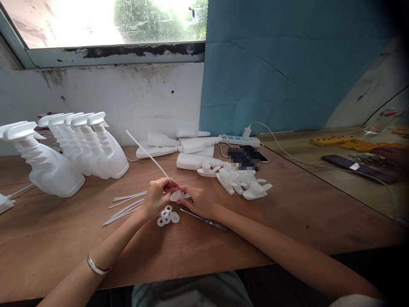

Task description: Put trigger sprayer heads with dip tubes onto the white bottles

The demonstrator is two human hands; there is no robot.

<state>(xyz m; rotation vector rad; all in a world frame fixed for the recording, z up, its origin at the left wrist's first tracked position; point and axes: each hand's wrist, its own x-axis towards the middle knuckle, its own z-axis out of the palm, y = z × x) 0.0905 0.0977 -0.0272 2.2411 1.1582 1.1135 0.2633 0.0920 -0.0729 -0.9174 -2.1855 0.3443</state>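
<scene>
Pinched in my left hand [156,196] is a long thin white tube [147,153], slanting up and to the left. Its lower end meets a white spray trigger head [175,196], which my right hand [200,200] grips with closed fingers. Whether the tube is seated inside the head is hidden by my fingers. Just below my hands lie several white ring washers [168,215] in a small heap. A screwdriver [207,221] rests beside my right wrist. More loose tubes [124,209] lie left of my left hand.
Upright white spray bottles [107,153] stand at the left. Several bottles without heads [198,145] lie at the back, with loose trigger heads [239,181] before them. Behind are phones [255,153] and a power strip [239,140]. Another person's hand [391,151] shows far right.
</scene>
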